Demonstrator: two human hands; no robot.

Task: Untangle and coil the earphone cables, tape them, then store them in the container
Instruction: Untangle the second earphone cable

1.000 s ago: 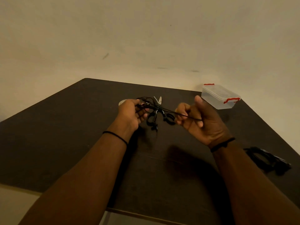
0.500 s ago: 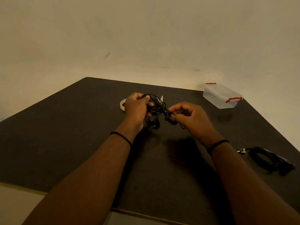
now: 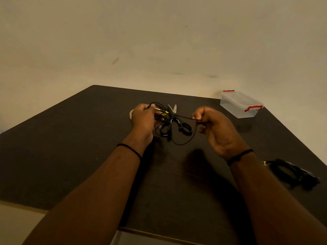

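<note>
A tangle of black earphone cable (image 3: 169, 126) hangs between my hands above the dark table (image 3: 70, 156). My left hand (image 3: 144, 119) grips the bunched part, where yellow-tipped plugs show. My right hand (image 3: 212, 124) pinches one strand and holds it taut to the right, with a loop sagging below. A clear plastic container (image 3: 240, 104) with red latches stands shut at the far right corner. A roll of tape (image 3: 131, 114) peeks out behind my left hand.
Small scissors (image 3: 173, 108) lie on the table just beyond the tangle. A second bundle of black cable (image 3: 292, 172) lies near the table's right edge, beside my right forearm. A pale wall rises behind the table.
My right hand has drawn away to the right from the bundle, pulling one strand out taut. My left hand stays gripping the bunch.
</note>
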